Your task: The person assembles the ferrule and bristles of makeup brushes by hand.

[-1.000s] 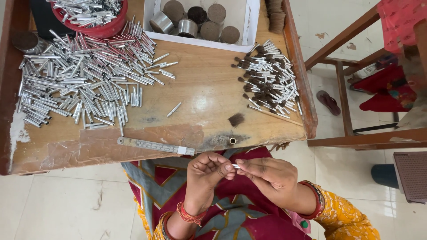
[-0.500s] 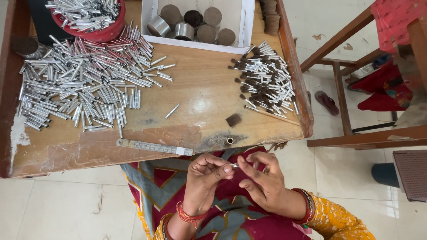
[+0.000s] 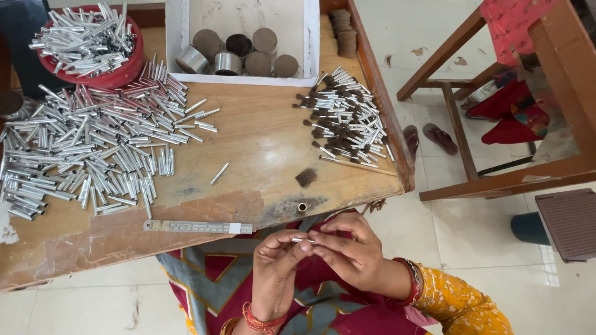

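Observation:
Over my lap, just below the table's front edge, my left hand (image 3: 278, 263) and my right hand (image 3: 349, 251) meet at the fingertips. Together they pinch a small silver metal tube (image 3: 304, 240), held level between them. On the wooden table (image 3: 261, 155) above lie a small tuft of dark bristle (image 3: 306, 178), a tiny brass ring (image 3: 302, 207) and one loose tube (image 3: 218, 174). A metal ruler (image 3: 198, 227) rests along the front edge.
A wide heap of empty silver tubes (image 3: 93, 155) covers the table's left. Finished tubes with dark bristle tips (image 3: 344, 121) pile at the right. A red bowl of tubes (image 3: 87, 43) and a white tray (image 3: 310, 37) holding round tins stand at the back. Wooden furniture (image 3: 496, 174) stands right.
Both hands have stayed over my lap with the tube between them; my right hand's fingers have shifted along it and closed nearer my left fingertips. The view has shifted slightly.

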